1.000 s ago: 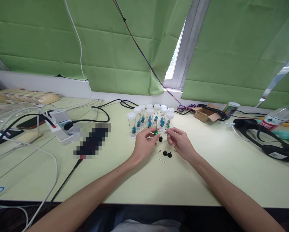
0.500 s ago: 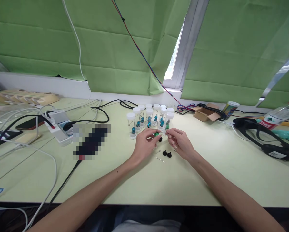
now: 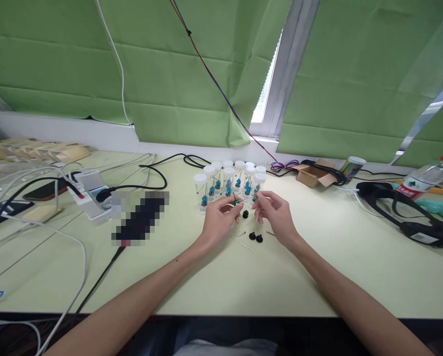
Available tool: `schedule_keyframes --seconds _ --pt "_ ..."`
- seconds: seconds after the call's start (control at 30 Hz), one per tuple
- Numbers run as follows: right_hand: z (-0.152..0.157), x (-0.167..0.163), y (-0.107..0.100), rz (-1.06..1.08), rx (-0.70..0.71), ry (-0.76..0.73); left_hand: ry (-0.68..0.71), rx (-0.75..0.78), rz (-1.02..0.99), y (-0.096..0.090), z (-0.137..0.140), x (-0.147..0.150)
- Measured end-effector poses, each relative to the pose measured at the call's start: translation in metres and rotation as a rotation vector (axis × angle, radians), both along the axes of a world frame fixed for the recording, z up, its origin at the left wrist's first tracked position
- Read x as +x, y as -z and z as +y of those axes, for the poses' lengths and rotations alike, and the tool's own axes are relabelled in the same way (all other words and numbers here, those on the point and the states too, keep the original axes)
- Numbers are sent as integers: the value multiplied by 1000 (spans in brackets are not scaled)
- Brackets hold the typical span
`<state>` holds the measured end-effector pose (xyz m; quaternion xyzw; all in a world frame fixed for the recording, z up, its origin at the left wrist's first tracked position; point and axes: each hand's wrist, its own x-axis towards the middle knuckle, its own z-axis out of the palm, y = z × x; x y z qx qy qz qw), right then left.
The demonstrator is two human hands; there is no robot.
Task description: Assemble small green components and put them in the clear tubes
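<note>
Between the thumb and forefinger of my left hand (image 3: 221, 217) is a small green part (image 3: 237, 202) with a thin dark stem pointing up. My right hand (image 3: 275, 213) pinches a thin metal rod (image 3: 246, 199), whose left end meets the green part. Just below the hands, a black knob-like piece (image 3: 245, 214) rests on the table. Two more black pieces (image 3: 256, 237) lie nearer to me, beside a thin silver pin (image 3: 246, 246) and a small bent wire (image 3: 241, 234). Behind my hands stand several clear tubes with white caps (image 3: 200, 185), holding blue parts.
To the left are a power strip (image 3: 91, 195), tangled cables and a pixelated dark device (image 3: 142, 217). On the right stand an open cardboard box (image 3: 314, 175), a printed can (image 3: 352, 169), a black headset (image 3: 407, 217) and a plastic bottle (image 3: 425, 178).
My left hand has shifted slightly left with the green part. My right hand has turned and risen a little, and the rod between the hands and the black piece below now show more clearly.
</note>
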<state>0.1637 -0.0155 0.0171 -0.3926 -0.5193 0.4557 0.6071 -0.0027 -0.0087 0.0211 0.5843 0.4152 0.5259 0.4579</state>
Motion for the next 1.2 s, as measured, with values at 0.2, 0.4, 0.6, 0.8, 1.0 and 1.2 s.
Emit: schedule_keyframes --seconds 0.2,0.4,0.6,0.8,1.0,1.2 --pt "-3 1 5 -306 208 89 24 -67 -31 1 2 -2" --pt "-1 3 8 -424 246 135 40 -71 -26 0 -1 0" --pt "0 4 7 -462 252 146 53 -37 11 1 -1 0" --pt "-2 4 7 -456 233 133 70 -7 66 -1 -3 1" --pt "-2 3 5 -382 146 92 65 60 87 4 -2 3" --pt "0 3 5 -282 55 24 79 121 97 8 -3 3"
